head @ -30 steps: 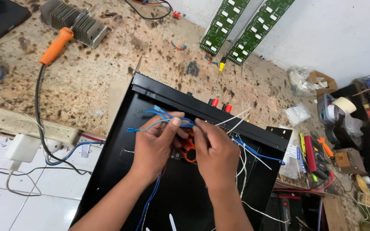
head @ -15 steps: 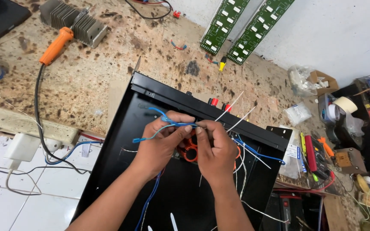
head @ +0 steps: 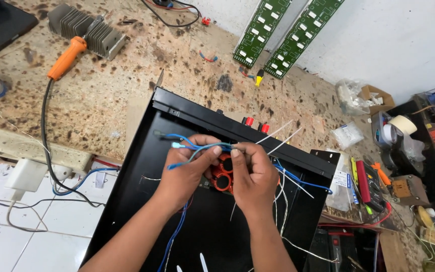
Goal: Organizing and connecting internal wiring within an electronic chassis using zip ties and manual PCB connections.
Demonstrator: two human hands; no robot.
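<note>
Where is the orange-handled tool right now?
In the head view, the orange-handled tool lies upper left on the speckled workbench, beside the grey finned heatsink.

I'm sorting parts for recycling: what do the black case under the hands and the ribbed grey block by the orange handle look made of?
Black case: probably sheet metal with a matte black coat, given its thin folded rims. Ribbed grey block: likely bare aluminium, dull silver with rows of cooling fins.
</note>
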